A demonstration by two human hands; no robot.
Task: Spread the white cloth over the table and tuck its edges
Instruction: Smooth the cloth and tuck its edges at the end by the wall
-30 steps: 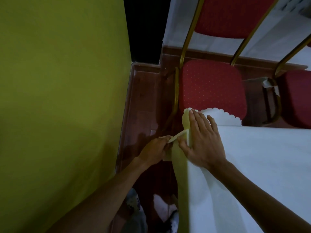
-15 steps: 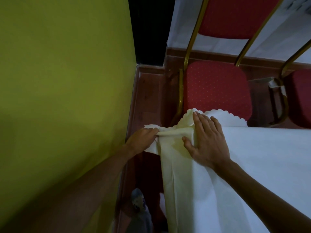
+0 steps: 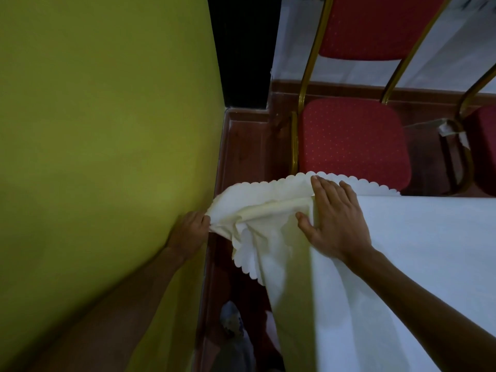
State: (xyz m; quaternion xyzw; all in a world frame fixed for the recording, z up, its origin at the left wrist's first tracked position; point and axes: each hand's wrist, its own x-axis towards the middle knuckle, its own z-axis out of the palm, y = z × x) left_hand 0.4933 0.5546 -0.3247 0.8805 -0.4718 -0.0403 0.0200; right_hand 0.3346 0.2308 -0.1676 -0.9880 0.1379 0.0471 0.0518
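Note:
The white cloth with a scalloped hem covers the table at the right and hangs down its left side. My right hand lies flat on the cloth at the table's far left corner, fingers spread, pinning it down. My left hand is closed on the hanging corner flap of the cloth and holds it stretched out leftward, close to the green wall. The flap is creased and its hem curls below. The table itself is hidden under the cloth.
A yellow-green wall fills the left side, very near my left hand. A red padded chair with a gold frame stands just beyond the table corner, and a second one at the far right. Reddish-brown floor lies between wall and table.
My left hand has pulled the cloth's corner flap out to the left, from beside the table corner toward the wall. The flap has opened wider. My right hand stays pressed on the corner.

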